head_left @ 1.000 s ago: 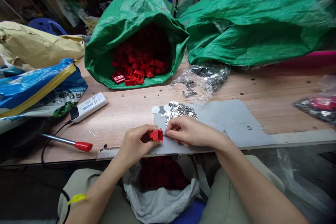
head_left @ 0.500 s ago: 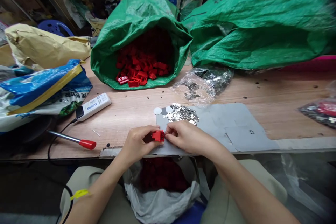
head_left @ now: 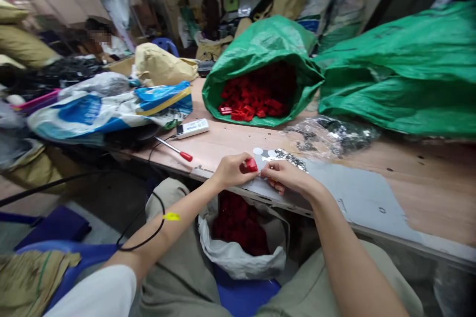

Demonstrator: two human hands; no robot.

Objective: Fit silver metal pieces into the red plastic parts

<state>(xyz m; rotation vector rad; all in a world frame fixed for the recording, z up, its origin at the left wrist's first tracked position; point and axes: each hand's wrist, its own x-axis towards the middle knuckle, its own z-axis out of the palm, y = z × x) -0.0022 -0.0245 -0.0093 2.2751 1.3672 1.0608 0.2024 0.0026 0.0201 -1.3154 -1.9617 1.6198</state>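
Note:
Near the table's front edge, my left hand (head_left: pixel 232 171) pinches a red plastic part (head_left: pixel 252 164) between thumb and fingers. My right hand (head_left: pixel 284 176) is beside it, thumb and forefinger together close to the part; what they hold is too small to make out. Small shiny metal pieces (head_left: pixel 290 158) lie in a pile just behind my right hand on a grey sheet (head_left: pixel 345 188). A green sack (head_left: pixel 260 54) full of red parts (head_left: pixel 253 101) lies open behind them. Below the table edge, a white sack (head_left: pixel 241 265) holds more red parts.
A white device (head_left: pixel 192 129) with a cable and a red-handled rod (head_left: pixel 174 149) lie to the left. Clear plastic bags of metal pieces (head_left: pixel 334 136) and another green sack (head_left: pixel 401 69) are at the right. A person (head_left: pixel 107 42) is at the far left back.
The view has swung left, showing more of the room and a person. The red part is turned in my left hand, and both hands remain close together.

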